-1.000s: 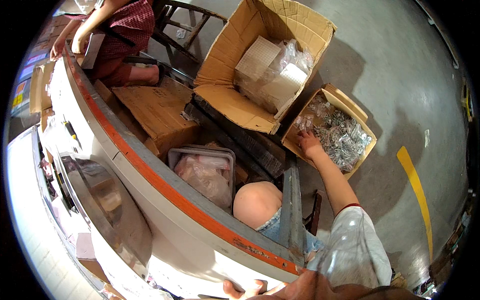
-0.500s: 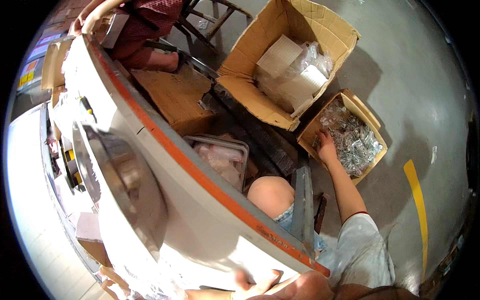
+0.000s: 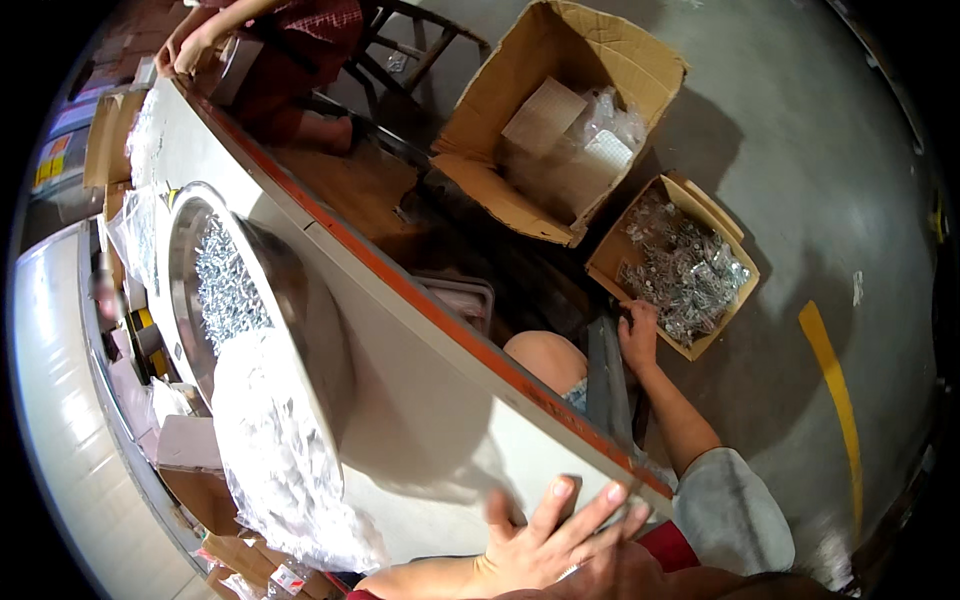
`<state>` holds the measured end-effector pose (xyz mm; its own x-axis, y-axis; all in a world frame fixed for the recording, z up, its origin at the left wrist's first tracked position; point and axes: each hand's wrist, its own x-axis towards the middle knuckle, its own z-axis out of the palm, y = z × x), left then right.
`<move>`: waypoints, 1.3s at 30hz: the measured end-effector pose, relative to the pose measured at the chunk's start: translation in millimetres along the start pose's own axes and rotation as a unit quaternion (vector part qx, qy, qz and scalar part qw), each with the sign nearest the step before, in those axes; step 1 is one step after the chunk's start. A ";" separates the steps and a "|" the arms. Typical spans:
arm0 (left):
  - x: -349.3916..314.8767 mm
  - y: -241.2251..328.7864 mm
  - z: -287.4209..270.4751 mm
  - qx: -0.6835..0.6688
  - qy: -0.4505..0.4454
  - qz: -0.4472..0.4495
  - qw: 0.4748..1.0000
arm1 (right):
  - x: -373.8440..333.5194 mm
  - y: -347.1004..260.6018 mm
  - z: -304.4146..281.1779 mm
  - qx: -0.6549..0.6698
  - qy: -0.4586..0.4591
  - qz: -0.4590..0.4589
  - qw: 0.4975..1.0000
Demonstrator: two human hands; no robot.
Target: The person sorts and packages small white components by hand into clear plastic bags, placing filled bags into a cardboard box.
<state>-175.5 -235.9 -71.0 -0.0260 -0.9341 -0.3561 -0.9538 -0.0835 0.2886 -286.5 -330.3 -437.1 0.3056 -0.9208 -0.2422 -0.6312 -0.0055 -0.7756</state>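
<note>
My left hand (image 3: 560, 535) lies on the white tabletop (image 3: 410, 425) by its orange-red edge, fingers spread and nothing in them. Below the table's right side, my right hand (image 3: 638, 338) hangs beside the near-left rim of a small cardboard box (image 3: 603, 262). Its fingers are apart and loosely bent, with nothing visible in them. Inside that box is a heap of small clear bags holding shiny metal pieces (image 3: 690, 280). On the tabletop stands a round steel basin (image 3: 300, 300) with many small metal screw-like pieces (image 3: 228, 280) and a clear plastic bag of white pieces (image 3: 275, 430).
A large cardboard box (image 3: 650, 75) with plastic bags and white grid sheets stands beyond the small one. A plastic bin (image 3: 485, 300) sits under the table, near my knee (image 3: 545, 358). Another person's hands (image 3: 185, 50) are at the far table end. Yellow tape (image 3: 832, 380) marks the floor.
My right hand has come out of the small box to its near rim. My left hand has spread out further onto the tabletop. The view has shifted, showing the basin's contents.
</note>
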 end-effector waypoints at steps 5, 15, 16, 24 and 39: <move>11.9 -13.5 11.4 0.028 0.067 0.029 0.997 | -49.6 19.4 5.8 0.021 -0.064 0.014 0.998; 19.2 -13.9 8.6 0.025 0.140 0.037 0.989 | -129.8 64.3 -38.9 -0.060 -0.276 0.069 0.957; 22.2 -16.6 10.4 0.035 0.173 0.041 0.984 | -129.8 56.6 -56.5 -0.048 -0.265 0.059 0.961; 27.9 -15.3 20.2 0.063 0.221 0.040 0.972 | -165.8 93.5 -94.8 -0.187 -0.228 0.144 0.945; 28.0 -21.0 22.2 0.082 0.197 0.025 0.977 | -213.7 58.3 -125.8 -0.124 -0.058 0.151 0.979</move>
<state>-162.8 -252.6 -106.7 0.0118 -0.9993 0.0341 -0.9903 -0.0070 0.1387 -478.3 -182.9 -357.3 0.1475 -0.8448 -0.5143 -0.8542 0.1533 -0.4969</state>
